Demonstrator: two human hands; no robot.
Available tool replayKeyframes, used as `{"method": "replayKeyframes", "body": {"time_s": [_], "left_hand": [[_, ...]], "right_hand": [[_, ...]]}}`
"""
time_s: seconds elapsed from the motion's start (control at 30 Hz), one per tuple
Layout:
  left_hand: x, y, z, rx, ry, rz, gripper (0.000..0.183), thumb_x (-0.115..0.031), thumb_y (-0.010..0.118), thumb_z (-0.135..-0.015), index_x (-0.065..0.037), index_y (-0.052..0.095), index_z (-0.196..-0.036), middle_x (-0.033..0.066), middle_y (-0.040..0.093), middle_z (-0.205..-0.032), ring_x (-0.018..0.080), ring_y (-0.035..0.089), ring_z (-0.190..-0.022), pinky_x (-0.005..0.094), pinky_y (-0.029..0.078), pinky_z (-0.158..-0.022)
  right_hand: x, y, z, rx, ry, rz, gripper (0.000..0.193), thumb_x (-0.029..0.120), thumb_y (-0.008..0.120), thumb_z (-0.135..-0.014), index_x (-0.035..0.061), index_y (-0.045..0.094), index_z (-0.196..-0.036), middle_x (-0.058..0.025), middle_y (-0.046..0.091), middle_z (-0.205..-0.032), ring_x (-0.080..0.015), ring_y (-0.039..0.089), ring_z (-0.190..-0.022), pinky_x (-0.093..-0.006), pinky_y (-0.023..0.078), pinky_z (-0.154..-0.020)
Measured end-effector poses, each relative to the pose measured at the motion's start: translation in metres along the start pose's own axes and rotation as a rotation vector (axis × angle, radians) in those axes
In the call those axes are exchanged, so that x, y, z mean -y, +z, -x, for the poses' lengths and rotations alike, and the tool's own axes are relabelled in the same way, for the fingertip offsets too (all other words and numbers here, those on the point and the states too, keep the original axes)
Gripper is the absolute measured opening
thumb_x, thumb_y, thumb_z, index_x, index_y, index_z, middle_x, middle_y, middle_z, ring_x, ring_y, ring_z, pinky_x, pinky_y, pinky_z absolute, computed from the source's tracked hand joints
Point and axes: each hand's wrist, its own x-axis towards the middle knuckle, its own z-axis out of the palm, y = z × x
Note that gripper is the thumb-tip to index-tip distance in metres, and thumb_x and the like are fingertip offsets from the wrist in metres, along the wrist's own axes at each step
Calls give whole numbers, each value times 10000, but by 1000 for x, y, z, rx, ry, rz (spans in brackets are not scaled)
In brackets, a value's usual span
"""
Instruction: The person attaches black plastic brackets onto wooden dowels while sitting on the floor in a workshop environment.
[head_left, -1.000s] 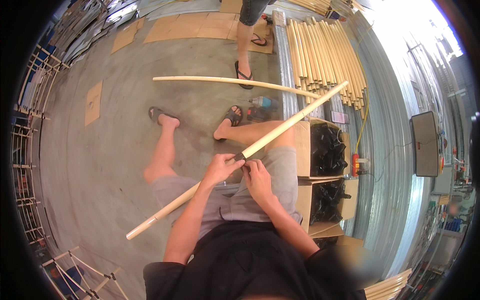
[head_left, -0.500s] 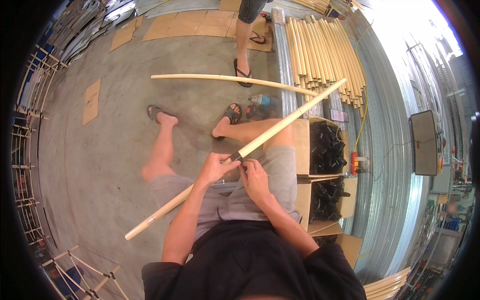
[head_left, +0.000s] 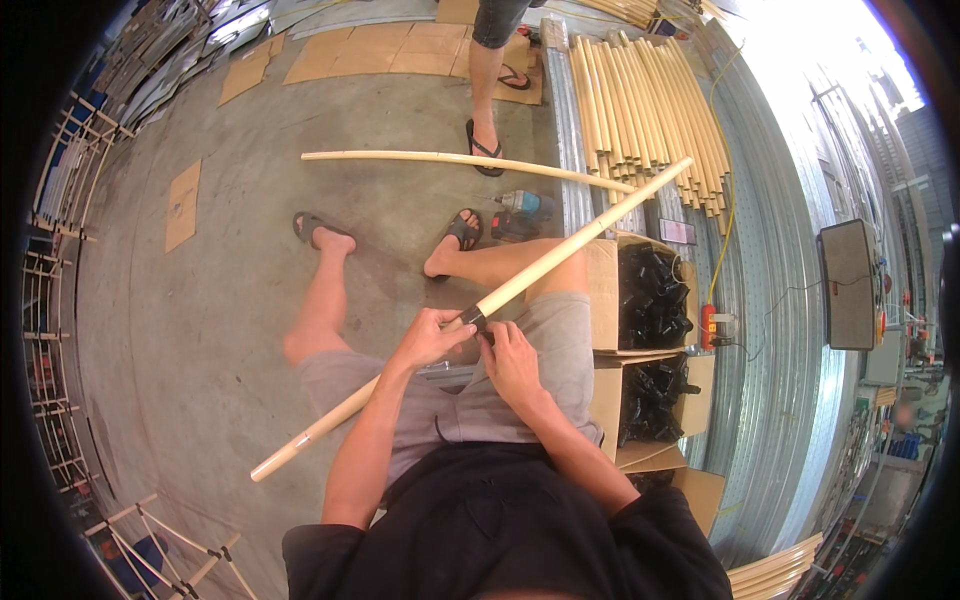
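Note:
A long cream-coloured tube [head_left: 568, 247] lies slantwise across my lap, its upper end to the right and its lower end to the left. Around its middle sits a black pipe connector [head_left: 472, 317]. My left hand [head_left: 425, 340] is closed around the tube just below and beside the connector, thumb against it. Close on the right, my right hand [head_left: 512, 362] has its fingers bent and pinched at the connector's lower side. Just what those fingertips grip is partly hidden.
Boxes of black connectors [head_left: 655, 295] stand at my right. Behind them is a pile of cream tubes [head_left: 650, 110]. Another tube [head_left: 430, 156] lies ahead, with a blue cordless drill [head_left: 527, 204] nearer my foot. Another person's leg [head_left: 487, 95] stands beyond. Tube frames [head_left: 160, 550] stand at left.
My fingers shift slightly at the connector, with the right fingertips a touch lower. The tube stays in nearly the same place.

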Motion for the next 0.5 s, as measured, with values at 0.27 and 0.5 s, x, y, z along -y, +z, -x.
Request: {"method": "replayKeyframes", "body": {"time_s": [0.27, 0.5], "left_hand": [[3, 0, -4, 9, -50, 45, 296, -233, 719, -906, 1, 736, -1086, -10, 669, -760, 46, 596, -595, 212, 423, -500], [3, 2, -7, -12, -54, 14, 267, -267, 726, -895, -24, 747, -1003, -35, 601, -653, 42, 525, -533, 230, 396, -483]], "right_hand": [[-3, 3, -1, -24, -10, -9, 132, 105, 624, -914, 18, 563, -992, -152, 592, -956, -346, 622, -890, -441, 513, -730], [-2, 2, -1, -69, -76, 12, 126, 111, 628, -915, 24, 565, -981, -130, 584, -930, -324, 620, -865, -430, 520, -715]]}}
